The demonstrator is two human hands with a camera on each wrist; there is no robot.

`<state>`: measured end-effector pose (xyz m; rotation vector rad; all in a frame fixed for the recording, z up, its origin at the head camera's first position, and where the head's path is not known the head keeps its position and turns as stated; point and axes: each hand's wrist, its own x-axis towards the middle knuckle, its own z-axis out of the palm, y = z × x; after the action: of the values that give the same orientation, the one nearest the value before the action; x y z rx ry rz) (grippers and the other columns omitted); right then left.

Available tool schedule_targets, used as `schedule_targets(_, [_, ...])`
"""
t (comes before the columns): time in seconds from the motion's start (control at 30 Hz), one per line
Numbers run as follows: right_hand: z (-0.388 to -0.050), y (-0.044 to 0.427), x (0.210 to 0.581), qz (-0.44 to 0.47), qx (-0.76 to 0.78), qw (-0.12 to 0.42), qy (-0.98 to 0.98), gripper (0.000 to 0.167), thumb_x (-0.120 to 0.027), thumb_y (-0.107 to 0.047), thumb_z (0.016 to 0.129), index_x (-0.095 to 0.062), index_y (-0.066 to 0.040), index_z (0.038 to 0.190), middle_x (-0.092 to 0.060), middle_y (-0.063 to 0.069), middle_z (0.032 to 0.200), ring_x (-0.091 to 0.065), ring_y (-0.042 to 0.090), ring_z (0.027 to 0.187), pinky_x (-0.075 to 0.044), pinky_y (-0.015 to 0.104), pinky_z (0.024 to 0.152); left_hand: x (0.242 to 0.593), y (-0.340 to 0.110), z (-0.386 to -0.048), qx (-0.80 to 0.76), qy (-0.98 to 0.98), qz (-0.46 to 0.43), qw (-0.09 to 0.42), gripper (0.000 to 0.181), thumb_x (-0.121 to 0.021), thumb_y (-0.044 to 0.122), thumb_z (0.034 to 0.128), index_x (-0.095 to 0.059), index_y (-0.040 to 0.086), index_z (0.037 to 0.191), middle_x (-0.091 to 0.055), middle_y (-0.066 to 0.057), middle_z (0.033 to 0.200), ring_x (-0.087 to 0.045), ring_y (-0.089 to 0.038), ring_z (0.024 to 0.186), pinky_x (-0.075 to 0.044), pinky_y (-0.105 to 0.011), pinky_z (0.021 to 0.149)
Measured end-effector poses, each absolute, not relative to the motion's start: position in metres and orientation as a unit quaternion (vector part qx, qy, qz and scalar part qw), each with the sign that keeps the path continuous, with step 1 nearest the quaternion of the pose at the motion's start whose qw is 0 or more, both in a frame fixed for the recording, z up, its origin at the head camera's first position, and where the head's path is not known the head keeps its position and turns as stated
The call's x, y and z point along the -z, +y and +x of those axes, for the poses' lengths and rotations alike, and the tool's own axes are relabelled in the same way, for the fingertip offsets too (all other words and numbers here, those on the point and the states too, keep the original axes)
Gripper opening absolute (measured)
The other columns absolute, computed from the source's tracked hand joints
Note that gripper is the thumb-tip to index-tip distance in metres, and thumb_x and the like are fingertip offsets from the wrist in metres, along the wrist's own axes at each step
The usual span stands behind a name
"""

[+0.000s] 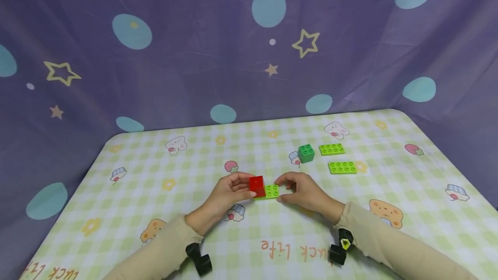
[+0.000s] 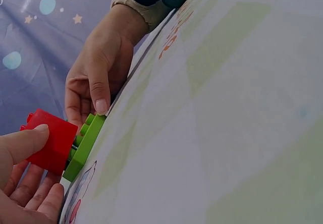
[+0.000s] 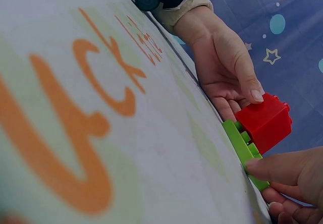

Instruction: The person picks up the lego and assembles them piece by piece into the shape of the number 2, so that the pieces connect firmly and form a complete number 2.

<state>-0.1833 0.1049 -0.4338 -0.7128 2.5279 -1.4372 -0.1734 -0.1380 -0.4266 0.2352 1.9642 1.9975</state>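
My left hand [image 1: 228, 189] pinches a red toy brick [image 1: 256, 186] between thumb and fingers. Under it, on the cloth, lies a flat light green brick [image 1: 272, 191] with studs on top; the red one covers its left part. In the left wrist view the red block [image 2: 53, 138] looks slightly tilted over the green studs, with a narrow gap between them. From the other side, my right hand [image 1: 305, 190] grips the right end of the flat green brick [image 3: 241, 142], thumb at the near edge and fingers at the far edge.
A darker green square brick [image 1: 306, 154] stands farther back to the right. Beside it lie two more flat light green bricks [image 1: 332, 149], one nearer than the other. A checked tablecloth [image 1: 167, 211] covers the table, and a purple curtain [image 1: 186, 77] hangs behind.
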Motion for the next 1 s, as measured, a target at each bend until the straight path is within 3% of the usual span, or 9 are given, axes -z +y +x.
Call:
schedule_targets(0.3, [-0.1827,0.1044,0.436,-0.243,0.478,0.069,0.841,0.029,-0.079,-0.011,0.075,-0.069,-0.008,0.102,-0.067,0.0,0.096,-0.052,0.014,0.076,-0.045,0.023,0.068,0.4294,-0.1401,-0.173,-0.678,0.712,0.109,0.145,0.041,-0.074,-0.003,0.0766,-0.059,-0.008,0.114,-0.065,-0.013,0.111,-0.063,-0.018,0.096,-0.05,-0.025,0.086])
schedule_targets(0.77, [-0.1819,0.1058,0.4334,-0.249,0.465,0.058,0.848,0.026,-0.078,-0.009,0.076,-0.069,-0.005,0.101,-0.067,0.003,0.095,-0.051,0.016,0.075,-0.044,0.024,0.066,0.4252,-0.1375,-0.1732,-0.633,0.745,0.172,0.119,0.038,-0.075,0.004,0.0792,-0.062,-0.004,0.114,-0.066,-0.017,0.111,-0.064,-0.024,0.103,-0.049,-0.037,0.091])
schedule_targets(1.0, [-0.1826,0.1065,0.4342,-0.25,0.459,0.057,0.851,0.027,-0.078,-0.01,0.076,-0.069,-0.007,0.101,-0.067,0.001,0.095,-0.051,0.015,0.075,-0.045,0.024,0.066,0.4269,-0.1377,-0.1738,-0.642,0.738,0.166,0.124,0.039,-0.075,0.001,0.0778,-0.061,-0.005,0.114,-0.066,-0.02,0.111,-0.063,-0.027,0.106,-0.049,-0.034,0.091])
